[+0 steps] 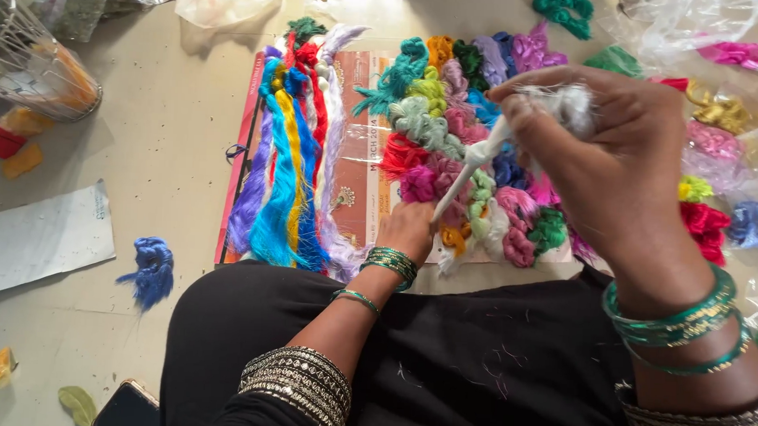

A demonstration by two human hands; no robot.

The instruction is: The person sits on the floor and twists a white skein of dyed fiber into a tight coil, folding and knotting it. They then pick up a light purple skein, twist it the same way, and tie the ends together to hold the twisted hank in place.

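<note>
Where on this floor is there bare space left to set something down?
Bare floor lies between the wire basket and the long straight skeins, and between the white paper sheet and the loose blue skein. The mat of knotted bundles under both hands and the bagged skeins at right are crowded.

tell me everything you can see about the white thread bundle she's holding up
The white thread bundle looks like silky fibre, stretched taut into a thin diagonal strand. Its upper end fans into a fluffy tuft pinched in the right hand, raised near the camera. Its lower end runs down to the left hand, which holds it just above the coloured skeins laid out on the floor.
</note>
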